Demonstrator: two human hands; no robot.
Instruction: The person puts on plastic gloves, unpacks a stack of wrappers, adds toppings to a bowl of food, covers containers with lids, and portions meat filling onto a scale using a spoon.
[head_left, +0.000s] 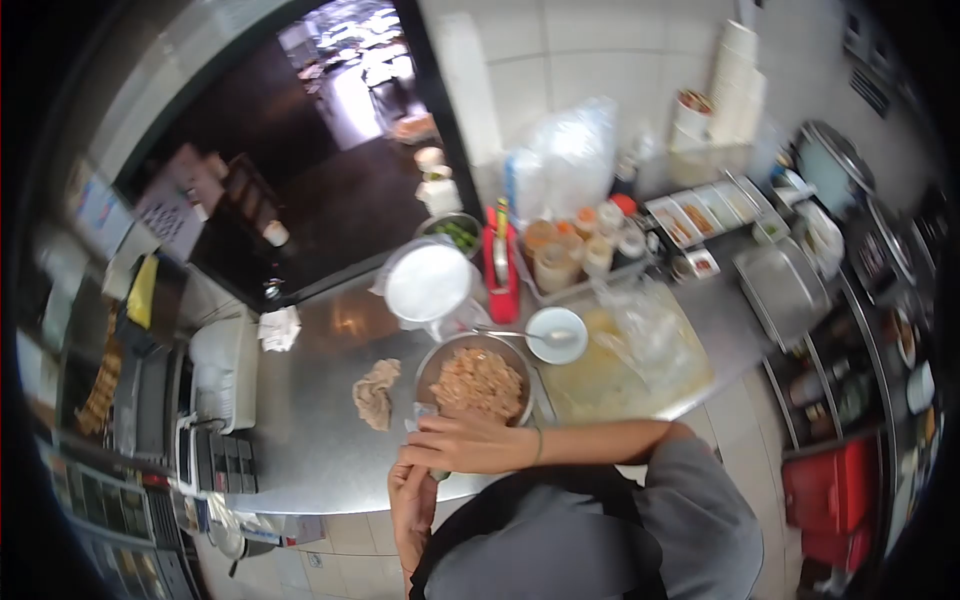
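A metal bowl [424, 374] full of raw-looking, orange-tinted meat pieces [478, 382] stands at the table's front edge. Just before its near rim, my right hand [465, 442], with a thin band at the wrist, reaches across from the right and lies over my left hand [408, 488]. Both hands are closed together around something mostly hidden. A small pale, clear-looking piece [425, 411] shows above the fingers, touching or close to the rim. Left of the bowl lies a crumpled brownish cloth [376, 394].
Behind the bowl stand a white-topped container [428, 282] and a red holder [499, 275]. A small white bowl [557, 336] with a spoon [508, 333] sits beside a yellowish cutting board [640, 375] bearing clear plastic. Several sauce bottles [555, 262] fill a tray further back.
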